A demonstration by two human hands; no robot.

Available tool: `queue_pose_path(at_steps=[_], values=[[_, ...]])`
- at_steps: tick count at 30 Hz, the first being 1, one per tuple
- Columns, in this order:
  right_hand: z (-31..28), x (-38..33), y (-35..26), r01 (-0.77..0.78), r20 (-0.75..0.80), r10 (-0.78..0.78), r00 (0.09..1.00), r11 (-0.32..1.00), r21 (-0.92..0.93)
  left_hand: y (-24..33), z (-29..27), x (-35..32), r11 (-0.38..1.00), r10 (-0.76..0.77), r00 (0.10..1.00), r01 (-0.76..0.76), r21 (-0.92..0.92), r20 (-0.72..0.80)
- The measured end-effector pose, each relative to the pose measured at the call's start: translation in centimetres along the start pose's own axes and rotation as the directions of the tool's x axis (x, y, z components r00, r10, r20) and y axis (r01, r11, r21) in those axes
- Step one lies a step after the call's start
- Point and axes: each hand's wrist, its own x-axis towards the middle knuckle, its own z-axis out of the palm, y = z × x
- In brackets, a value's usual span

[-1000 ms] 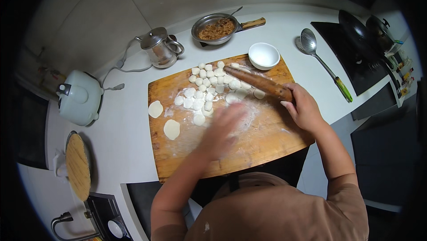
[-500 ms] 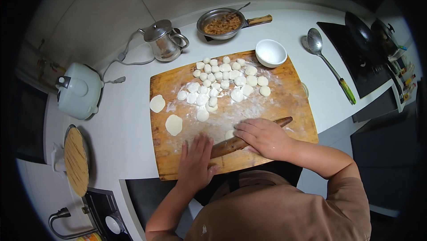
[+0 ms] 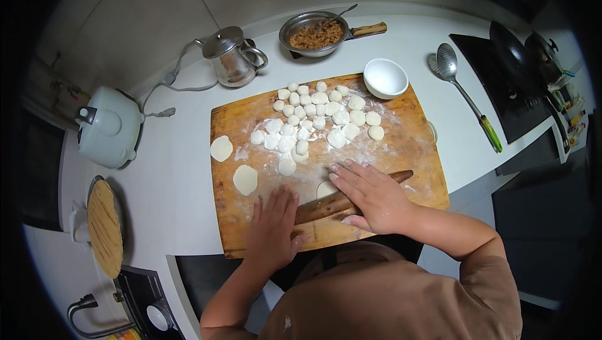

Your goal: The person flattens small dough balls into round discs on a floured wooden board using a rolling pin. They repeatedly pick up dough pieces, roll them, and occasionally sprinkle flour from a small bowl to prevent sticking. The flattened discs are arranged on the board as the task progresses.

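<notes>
- Worktop (image 3: 169,202): carries the lot; work is all on the near half of the board.
- Board (image 3: 414,152): floured, lying flat, most dough toward its far side.
- Pan (image 3: 310,51): beyond the board, brown crumbly food in it, spoon leaning inside. None of it on the dough.
- Pin (image 3: 326,206): aslant near the board's front edge, under both hands.
- Right hand (image 3: 374,197): palm down over the pin, fingers spread; pressing, not gripping.
- Left hand (image 3: 273,224): palm down at the pin's left end, fingers extended, no grip; exact contact hard to tell.
- Bowl (image 3: 385,79): white, far right corner of the board.
- Rounds (image 3: 245,180): two thin ones at the board's left, apart from each other. Look done.
- Disc (image 3: 325,189): just beyond the pin, partly hidden by it, between the hands. Looks like rolling has barely started.
- Pieces (image 3: 301,112): bulk of the dough, some pressed flattish, others plump. All look unrolled, so I'd call it early days.
</notes>
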Motion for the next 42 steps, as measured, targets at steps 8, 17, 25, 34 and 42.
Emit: queue_pose_path(at_steps=[8, 17, 25, 34, 42], values=[[0.9, 5.4, 3.2, -0.072, -0.198, 0.064, 0.978, 0.997, -0.032, -1.8, -1.7, 4.4, 0.998, -0.056, 0.979, 0.056, -0.007, -0.195], [0.9, -2.0, -0.3, 0.026, -0.182, -0.009, 0.983, 0.996, 0.088, 1.2, -1.6, 6.9, 0.97, 0.06, 0.989, -0.09, -0.226, -0.136], [1.0, -3.2, 0.0, 0.085, -0.224, -0.072, 0.972, 0.995, 0.05, 2.1, -1.0, 8.3, 0.884, -0.064, 0.996, 0.082, -0.46, 0.054], [0.4, -4.1, -0.2, 0.087, -0.254, -0.076, 0.964, 0.996, 0.032, 4.2, -2.1, 5.3, 0.913, 0.034, 0.986, -0.099, -0.397, -0.166], [-0.5, -3.9, -0.4, -0.041, -0.158, 0.053, 0.986, 0.996, 0.074, 2.3, -1.3, 0.4, 0.983, 0.145, 0.987, -0.152, -0.099, -0.073]])
